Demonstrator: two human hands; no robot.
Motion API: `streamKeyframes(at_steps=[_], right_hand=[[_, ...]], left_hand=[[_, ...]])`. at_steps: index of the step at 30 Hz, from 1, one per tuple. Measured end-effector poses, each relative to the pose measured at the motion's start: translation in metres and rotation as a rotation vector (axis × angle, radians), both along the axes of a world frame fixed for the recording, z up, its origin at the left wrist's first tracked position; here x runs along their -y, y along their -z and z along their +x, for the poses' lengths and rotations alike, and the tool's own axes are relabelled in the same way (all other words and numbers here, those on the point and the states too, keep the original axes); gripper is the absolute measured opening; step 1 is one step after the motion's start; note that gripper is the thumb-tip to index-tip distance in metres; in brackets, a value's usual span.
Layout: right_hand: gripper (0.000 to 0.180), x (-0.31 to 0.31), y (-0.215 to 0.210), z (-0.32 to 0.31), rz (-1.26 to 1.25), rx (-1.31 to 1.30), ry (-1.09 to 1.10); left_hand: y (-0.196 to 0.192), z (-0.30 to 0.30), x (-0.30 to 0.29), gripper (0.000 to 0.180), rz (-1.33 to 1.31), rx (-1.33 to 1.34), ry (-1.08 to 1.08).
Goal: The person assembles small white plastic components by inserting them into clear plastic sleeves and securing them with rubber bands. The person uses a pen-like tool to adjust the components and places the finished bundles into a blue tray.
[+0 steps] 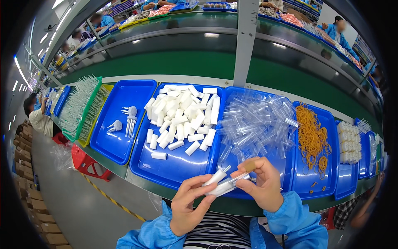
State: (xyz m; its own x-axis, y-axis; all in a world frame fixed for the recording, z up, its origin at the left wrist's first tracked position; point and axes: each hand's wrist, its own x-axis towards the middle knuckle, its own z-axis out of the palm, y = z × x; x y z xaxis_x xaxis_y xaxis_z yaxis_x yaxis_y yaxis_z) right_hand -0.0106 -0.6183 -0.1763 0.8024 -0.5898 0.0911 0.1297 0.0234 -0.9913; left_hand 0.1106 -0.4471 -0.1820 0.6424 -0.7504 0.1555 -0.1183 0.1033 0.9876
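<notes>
Over blue trays (pixel 176 163), both hands (pixel 188 204) (pixel 266 184) hold white cylinders (pixel 215 178).

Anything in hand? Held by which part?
Yes, two white cylindrical pieces: the left hand holds both near their left ends; the right hand holds the lower one near its right end. Exact contacts are partly hidden.

At six o'clock, the lower edge crops the striped shirt (pixel 217 230); the left hand (pixel 188 203) partly hides the white cylinders (pixel 224 189); at two, a co-worker's head (pixel 340 25) is blurred.
</notes>
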Motion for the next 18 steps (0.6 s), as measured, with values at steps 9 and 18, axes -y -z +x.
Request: streamKeyframes(at_steps=[9,18], right_hand=[[0.028,-0.01,-0.004,-0.003,-0.294,0.008,0.06],[0.028,-0.017,-0.002,-0.003,0.065,0.081,0.017]], left_hand=[[0.003,0.003,0.005,0.024,-0.011,0.033,-0.006],[0.003,0.001,0.005,0.022,-0.016,-0.043,0.001]])
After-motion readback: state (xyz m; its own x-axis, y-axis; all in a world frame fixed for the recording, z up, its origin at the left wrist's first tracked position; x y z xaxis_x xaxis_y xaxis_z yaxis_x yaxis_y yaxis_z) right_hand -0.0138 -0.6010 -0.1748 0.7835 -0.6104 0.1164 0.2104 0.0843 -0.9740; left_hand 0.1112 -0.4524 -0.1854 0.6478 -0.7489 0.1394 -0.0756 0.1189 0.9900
